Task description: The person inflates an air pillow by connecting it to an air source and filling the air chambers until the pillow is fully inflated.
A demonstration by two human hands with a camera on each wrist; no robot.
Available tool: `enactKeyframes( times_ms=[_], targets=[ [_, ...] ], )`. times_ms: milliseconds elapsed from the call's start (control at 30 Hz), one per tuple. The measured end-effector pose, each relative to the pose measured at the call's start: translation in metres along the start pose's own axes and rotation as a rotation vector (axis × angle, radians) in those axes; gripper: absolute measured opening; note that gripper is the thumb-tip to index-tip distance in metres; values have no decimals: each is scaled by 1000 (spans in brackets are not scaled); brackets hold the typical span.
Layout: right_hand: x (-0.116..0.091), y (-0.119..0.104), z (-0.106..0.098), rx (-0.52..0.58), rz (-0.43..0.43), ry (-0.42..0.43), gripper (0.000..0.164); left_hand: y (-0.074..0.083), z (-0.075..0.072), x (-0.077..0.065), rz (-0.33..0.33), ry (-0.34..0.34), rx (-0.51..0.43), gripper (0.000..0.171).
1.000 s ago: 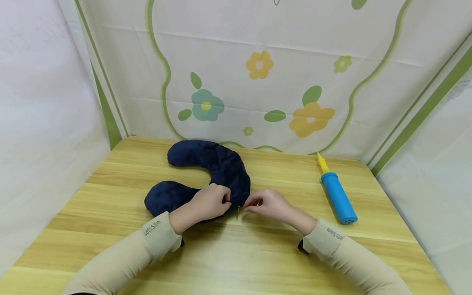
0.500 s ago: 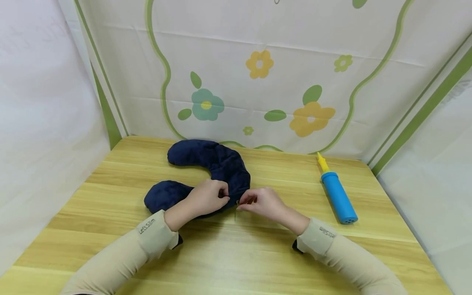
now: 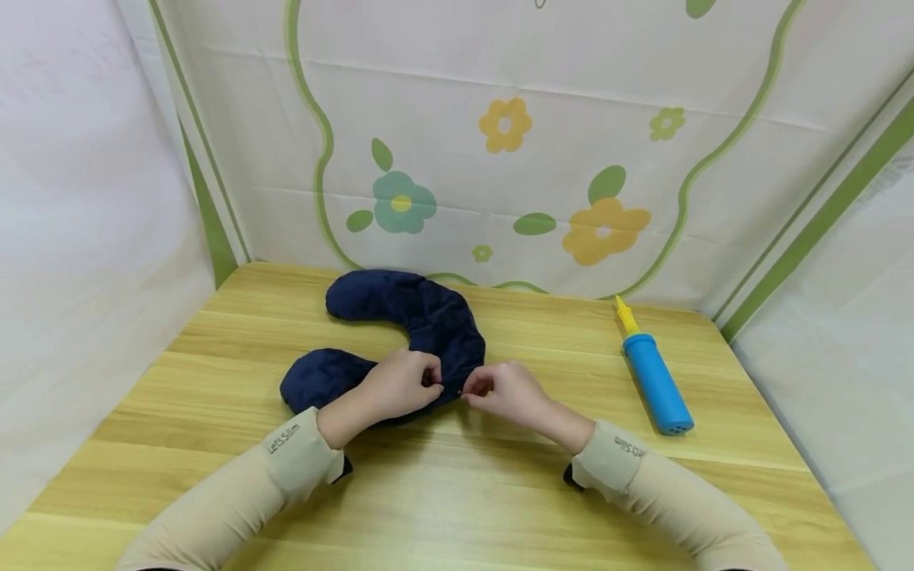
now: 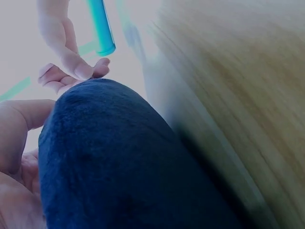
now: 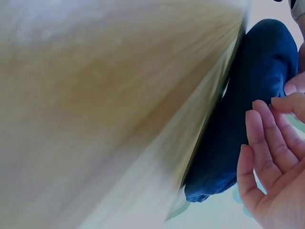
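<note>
A navy plush U-shaped neck pillow point(image 3: 451, 333) lies on the table, its opening toward the left. My left hand point(image 3: 400, 385) reaches over the pillow's near arm and pinches its cover between thumb and forefinger. Just right of it, at the pillow's near right curve, my right hand point(image 3: 512, 394) pinches the small zipper pull, which its fingertips mostly hide. In the right wrist view, the thumb and forefinger meet at the pillow point(image 5: 259, 71) while the other fingers point(image 5: 271, 143) extend loosely. The left wrist view has the pillow's rounded side point(image 4: 109, 148) filling the middle.
To the right on the wooden table point(image 3: 457, 507) lies a blue hand pump point(image 3: 658, 385) with a yellow nozzle, pointing toward the back. A white cloth wall point(image 3: 443, 103) with printed flowers rises behind the table, with pale cloth on both sides.
The right hand has moved slightly left onto the zipper pull, which hung visible beside its fingers earlier. The left hand has shifted a little up and left along the pillow.
</note>
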State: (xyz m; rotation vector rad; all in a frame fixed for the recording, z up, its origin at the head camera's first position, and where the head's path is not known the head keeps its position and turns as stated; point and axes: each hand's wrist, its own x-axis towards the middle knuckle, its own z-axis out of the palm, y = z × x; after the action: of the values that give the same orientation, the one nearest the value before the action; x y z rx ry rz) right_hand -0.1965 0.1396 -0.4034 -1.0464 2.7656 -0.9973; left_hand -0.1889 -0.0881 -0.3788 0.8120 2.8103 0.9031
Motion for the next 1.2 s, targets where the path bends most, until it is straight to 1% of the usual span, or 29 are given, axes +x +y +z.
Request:
enactKeyframes(
  times_ms=[133,233,400,533,600,767,1033,1200],
  targets=[
    [1,3,-4,65,44,-46,4,-2,1,-1,0,-7,-1,19],
    [1,5,-7,140,75,-72,2,-2,1,-1,1,-8,-6,19],
    [2,10,-12,252,124,-119,5,-2,1,-1,8,-12,-4,20],
    [2,13,-15,294,156,-143,7,-2,0,-1,26,-14,5,21],
    [2,14,-16,306,157,-148,7,-2,0,-2,37,-15,8,22],
    [3,17,-18,301,152,-156,5,-2,-1,-5,62,-19,8,25],
    [3,29,-27,221,165,-100,4,-5,-1,-9,73,-26,1,27],
    [3,35,-29,198,170,-110,4,-5,0,-11,96,-30,8,29]
  ],
)
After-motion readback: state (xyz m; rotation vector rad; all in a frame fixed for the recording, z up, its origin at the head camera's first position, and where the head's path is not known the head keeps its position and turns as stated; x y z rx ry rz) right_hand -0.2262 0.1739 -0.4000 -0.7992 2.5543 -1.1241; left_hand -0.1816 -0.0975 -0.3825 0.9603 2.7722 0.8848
